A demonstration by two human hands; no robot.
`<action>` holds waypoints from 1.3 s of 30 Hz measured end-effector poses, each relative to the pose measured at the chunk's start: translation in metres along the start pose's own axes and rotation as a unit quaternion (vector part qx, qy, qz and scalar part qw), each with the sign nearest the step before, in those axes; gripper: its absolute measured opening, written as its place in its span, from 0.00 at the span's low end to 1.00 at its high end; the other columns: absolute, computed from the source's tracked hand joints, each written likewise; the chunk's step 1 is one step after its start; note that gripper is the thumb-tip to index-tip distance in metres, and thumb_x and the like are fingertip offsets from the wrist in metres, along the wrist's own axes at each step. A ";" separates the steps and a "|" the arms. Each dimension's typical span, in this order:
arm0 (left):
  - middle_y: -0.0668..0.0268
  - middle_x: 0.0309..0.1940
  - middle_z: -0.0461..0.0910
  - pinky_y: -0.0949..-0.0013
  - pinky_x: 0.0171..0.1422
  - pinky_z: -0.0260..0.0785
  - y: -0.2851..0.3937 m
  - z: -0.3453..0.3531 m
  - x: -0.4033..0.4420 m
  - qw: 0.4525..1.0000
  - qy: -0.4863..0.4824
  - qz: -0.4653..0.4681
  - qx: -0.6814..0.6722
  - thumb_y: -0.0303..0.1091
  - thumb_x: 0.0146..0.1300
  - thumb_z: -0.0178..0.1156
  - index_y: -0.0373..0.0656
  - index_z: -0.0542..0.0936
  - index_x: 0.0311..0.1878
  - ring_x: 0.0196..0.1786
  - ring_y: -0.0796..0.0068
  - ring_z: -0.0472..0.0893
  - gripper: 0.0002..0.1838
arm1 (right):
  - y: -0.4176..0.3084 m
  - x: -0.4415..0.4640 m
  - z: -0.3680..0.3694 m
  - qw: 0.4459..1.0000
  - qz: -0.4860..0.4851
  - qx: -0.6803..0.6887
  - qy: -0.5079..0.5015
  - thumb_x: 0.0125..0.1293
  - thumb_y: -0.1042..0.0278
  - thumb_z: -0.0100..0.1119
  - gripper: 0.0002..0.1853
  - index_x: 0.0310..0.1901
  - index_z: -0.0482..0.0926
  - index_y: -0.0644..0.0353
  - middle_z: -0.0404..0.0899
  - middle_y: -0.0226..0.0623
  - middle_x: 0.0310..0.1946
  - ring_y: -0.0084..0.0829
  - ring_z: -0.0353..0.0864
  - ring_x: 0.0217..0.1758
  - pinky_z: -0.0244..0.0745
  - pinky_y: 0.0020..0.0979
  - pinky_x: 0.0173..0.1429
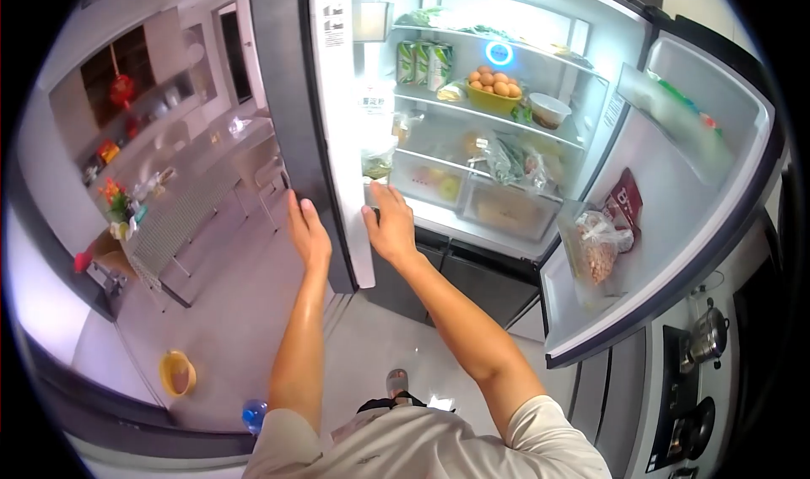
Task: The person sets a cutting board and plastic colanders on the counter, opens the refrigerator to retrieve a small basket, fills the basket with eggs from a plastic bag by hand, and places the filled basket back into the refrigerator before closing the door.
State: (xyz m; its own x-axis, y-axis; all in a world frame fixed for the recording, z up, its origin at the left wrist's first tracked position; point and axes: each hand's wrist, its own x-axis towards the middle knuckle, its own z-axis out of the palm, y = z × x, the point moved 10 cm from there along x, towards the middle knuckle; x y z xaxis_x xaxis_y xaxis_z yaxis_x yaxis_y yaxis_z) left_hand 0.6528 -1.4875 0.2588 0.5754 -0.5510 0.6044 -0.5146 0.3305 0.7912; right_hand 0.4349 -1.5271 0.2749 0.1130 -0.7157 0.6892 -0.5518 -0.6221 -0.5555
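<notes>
The left refrigerator door (295, 99) stands open, seen nearly edge-on. On its dark outer side is my left hand (309, 233), fingers stretched out, at or very near the door's surface. My right hand (392, 226) is on the inner white side, thumb apart and fingers extended toward the door's lower shelf. Whether it touches the shelf I cannot tell. Just above its fingertips sits a bag of something green (377, 160). Inside the lit refrigerator are a yellow basket of eggs (494, 99), green-and-white cartons (424, 64), a lidded bowl (548, 110) and bagged greens (510, 160).
The right refrigerator door (675, 209) is swung wide, with bagged food (599, 247) in its shelf. A stove with a pot (707, 336) is at lower right. Left are a dining table (181, 217), chairs, a yellow basin (177, 374) and a blue-capped bottle (254, 416) on the floor.
</notes>
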 end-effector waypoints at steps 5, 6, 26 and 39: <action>0.46 0.69 0.75 0.53 0.76 0.67 0.037 0.065 -0.045 0.996 -0.077 0.046 -0.027 0.44 0.84 0.48 0.37 0.74 0.74 0.71 0.46 0.75 0.26 | 0.060 -0.006 -0.043 0.992 0.097 0.061 0.055 0.78 0.61 0.57 0.30 0.77 0.68 0.66 0.75 0.61 0.70 0.59 0.72 0.75 0.67 0.49 0.78; 0.47 0.69 0.75 0.53 0.76 0.67 0.047 0.095 -0.052 0.991 -0.117 0.056 -0.038 0.44 0.84 0.48 0.37 0.74 0.74 0.71 0.47 0.76 0.26 | 0.078 -0.002 -0.061 0.991 0.092 0.044 0.085 0.81 0.59 0.54 0.29 0.77 0.68 0.67 0.72 0.62 0.72 0.59 0.70 0.77 0.65 0.48 0.80; 0.47 0.89 0.31 0.40 0.88 0.48 0.037 0.352 -0.070 0.883 -0.403 0.182 0.156 0.20 0.59 0.60 0.50 0.49 0.88 0.86 0.23 0.41 0.53 | 0.268 0.087 -0.082 0.968 0.235 0.081 0.024 0.85 0.45 0.42 0.37 0.81 0.60 0.68 0.63 0.59 0.80 0.55 0.60 0.85 0.54 0.43 0.86; 0.39 0.85 0.48 0.42 0.88 0.44 0.149 0.357 -0.167 0.895 -0.381 0.232 0.017 0.47 0.76 0.60 0.41 0.60 0.84 0.87 0.32 0.46 0.40 | 0.153 0.006 -0.241 0.955 0.141 0.014 0.260 0.83 0.55 0.55 0.27 0.75 0.73 0.64 0.78 0.56 0.70 0.48 0.81 0.70 0.74 0.41 0.73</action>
State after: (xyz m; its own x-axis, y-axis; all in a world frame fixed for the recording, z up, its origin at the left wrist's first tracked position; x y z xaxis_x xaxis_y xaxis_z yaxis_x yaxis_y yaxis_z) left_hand 0.2532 -1.6202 0.2421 -0.2996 -0.7271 0.6177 -0.6125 0.6430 0.4598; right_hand 0.1521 -1.5498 0.3060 -0.4671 -0.6060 0.6439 -0.4769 -0.4405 -0.7606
